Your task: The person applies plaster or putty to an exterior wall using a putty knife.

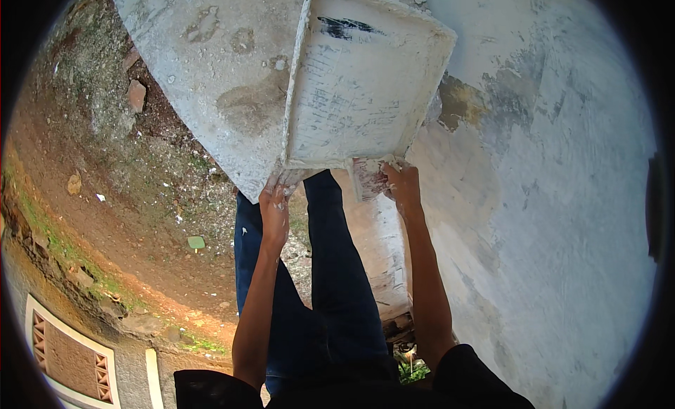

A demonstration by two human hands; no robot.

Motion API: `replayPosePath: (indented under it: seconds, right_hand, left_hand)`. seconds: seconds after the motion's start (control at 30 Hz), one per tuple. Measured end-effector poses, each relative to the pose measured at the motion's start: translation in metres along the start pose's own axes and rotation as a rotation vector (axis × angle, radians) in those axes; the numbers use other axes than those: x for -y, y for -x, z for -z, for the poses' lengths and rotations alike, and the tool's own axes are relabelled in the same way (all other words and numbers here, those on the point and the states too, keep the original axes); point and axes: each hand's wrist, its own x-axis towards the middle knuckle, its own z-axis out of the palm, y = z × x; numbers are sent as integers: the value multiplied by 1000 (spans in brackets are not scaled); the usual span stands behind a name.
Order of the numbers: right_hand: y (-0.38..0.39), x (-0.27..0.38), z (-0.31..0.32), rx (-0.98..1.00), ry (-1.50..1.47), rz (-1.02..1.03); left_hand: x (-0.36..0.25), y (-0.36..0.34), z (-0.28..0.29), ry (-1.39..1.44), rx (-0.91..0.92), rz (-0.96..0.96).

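Note:
A shallow rectangular tray point(351, 100) with raised rims lies before me, crusted in white plaster and marked with a dark smear near its far end. My left hand point(275, 198), spotted with white, is closed at the tray's near left corner; its fingertips are partly hidden beneath the edge. At the near right side, my right hand point(403, 184) is closed on a small flat scraper-like piece point(367, 180), reddish-brown and smeared white. This piece touches the tray's near rim. Whether it has a handle is hidden by the fingers.
A pale, plaster-stained slab point(239, 79) lies under and left of the tray. A whitewashed wall point(548, 219) stands close on the right. Rough ground point(140, 219) with stones and a small green piece point(196, 242) spreads left. A building with a vent point(74, 356) stands lower left.

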Motion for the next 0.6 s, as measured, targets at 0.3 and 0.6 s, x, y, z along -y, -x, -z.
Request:
replayPosePath:
  seconds: [0.3,0.6]
  right_hand:
    - [6,-5,-11,53,-131,-22]
    - [0,1,-40,138,97,65]
  left_hand:
    - [7,-2,7,28,-8,2]
    - [-5,3,-1,-45,-47,25]
